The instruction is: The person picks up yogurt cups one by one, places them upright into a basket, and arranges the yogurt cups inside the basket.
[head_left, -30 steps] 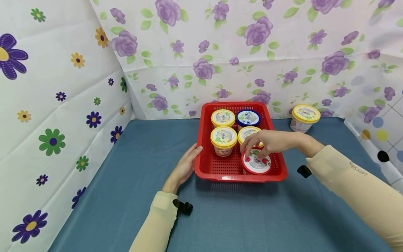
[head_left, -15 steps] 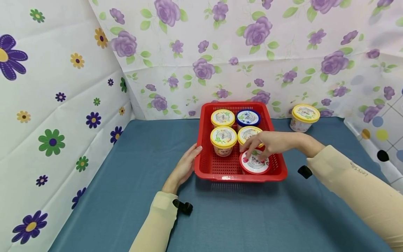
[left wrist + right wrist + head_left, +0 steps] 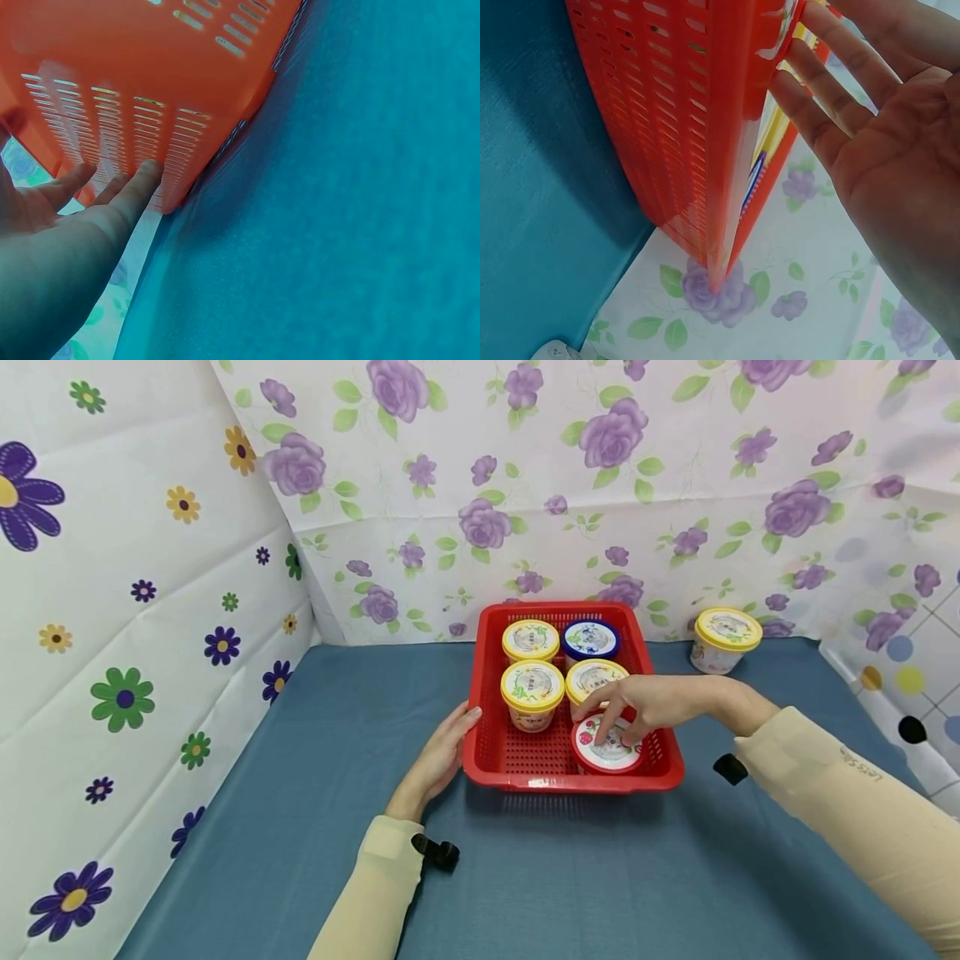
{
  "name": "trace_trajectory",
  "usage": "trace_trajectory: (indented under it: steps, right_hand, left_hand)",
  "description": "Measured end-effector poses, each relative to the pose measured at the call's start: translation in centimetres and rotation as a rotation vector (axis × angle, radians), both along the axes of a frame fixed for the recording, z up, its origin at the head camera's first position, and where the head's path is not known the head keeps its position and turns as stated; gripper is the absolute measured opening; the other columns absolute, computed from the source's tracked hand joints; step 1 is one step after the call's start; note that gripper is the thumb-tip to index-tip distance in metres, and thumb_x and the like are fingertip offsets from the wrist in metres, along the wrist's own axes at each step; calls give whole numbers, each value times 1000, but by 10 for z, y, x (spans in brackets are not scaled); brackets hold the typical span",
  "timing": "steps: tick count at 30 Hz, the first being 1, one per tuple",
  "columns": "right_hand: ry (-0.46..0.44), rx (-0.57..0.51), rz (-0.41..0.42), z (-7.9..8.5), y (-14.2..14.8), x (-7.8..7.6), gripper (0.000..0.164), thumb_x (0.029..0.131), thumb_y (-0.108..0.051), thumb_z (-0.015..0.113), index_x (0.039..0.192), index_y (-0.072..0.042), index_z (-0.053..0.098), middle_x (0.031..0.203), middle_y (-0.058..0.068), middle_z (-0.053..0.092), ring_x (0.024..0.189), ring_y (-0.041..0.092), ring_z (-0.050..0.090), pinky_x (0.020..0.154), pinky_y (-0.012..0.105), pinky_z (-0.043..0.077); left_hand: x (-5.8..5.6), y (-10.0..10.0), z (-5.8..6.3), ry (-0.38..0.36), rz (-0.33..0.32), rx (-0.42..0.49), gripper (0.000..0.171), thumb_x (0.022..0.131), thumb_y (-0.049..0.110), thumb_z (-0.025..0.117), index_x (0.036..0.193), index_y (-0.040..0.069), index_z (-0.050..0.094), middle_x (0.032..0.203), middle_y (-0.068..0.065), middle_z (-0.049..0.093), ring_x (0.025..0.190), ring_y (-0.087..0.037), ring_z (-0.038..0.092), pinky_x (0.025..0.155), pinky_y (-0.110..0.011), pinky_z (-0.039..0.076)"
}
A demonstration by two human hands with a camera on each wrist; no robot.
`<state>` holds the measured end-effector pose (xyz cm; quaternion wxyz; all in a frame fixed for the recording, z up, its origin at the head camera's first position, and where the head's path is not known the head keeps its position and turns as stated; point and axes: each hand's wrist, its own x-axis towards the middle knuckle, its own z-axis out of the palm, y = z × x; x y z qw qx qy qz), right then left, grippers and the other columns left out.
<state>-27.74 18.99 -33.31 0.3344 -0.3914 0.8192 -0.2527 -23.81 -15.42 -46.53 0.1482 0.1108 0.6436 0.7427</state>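
A red plastic basket (image 3: 525, 782) on the blue cloth holds several small tubs with round lids. My left hand (image 3: 442, 750) rests at its left side; in the left wrist view the straight fingers (image 3: 139, 187) lie against the slotted wall. My right hand (image 3: 637, 703) reaches over the basket's right rim, fingertips on the lid of the red-lidded tub (image 3: 609, 757) in the front right corner. The right wrist view shows those fingers (image 3: 821, 112) extended rather than wrapped round the tub. Part of the red lid is hidden under the hand.
Three yellow-lidded tubs (image 3: 532, 685) and a blue-lidded tub (image 3: 591, 639) stand behind and left of the red-lidded one. Another yellow-lidded tub (image 3: 726, 639) stands outside, at the back right by the flowered curtain (image 3: 420, 527). Blue cloth (image 3: 585, 885) covers the table.
The red-lidded tub has shifted slightly left under my right hand and its lid has turned a little. My right fingers have shifted on the lid. The left hand and basket stay put.
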Motion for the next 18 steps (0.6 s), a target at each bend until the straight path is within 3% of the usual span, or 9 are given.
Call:
trace_trajectory:
  steps: [7,18]
  right_hand:
    - [-12,-7,3,0,2,1,40,88,-2,80,122,-23,80,154,9,49,144,35,37,89,34,60]
    - [-31,-13,-3,-4,6,1,56,79,5,83,125,-27,78,158,6,44,145,34,33,88,36,60]
  left_hand:
    - [1,0,0,0,8,2,58,111,37,49,160,10,34,152,-26,49,137,-42,51,98,-33,53]
    - [0,0,-1,-3,2,0,59,111,38,49,162,11,33,153,-25,48,138,-42,50,99,-34,53]
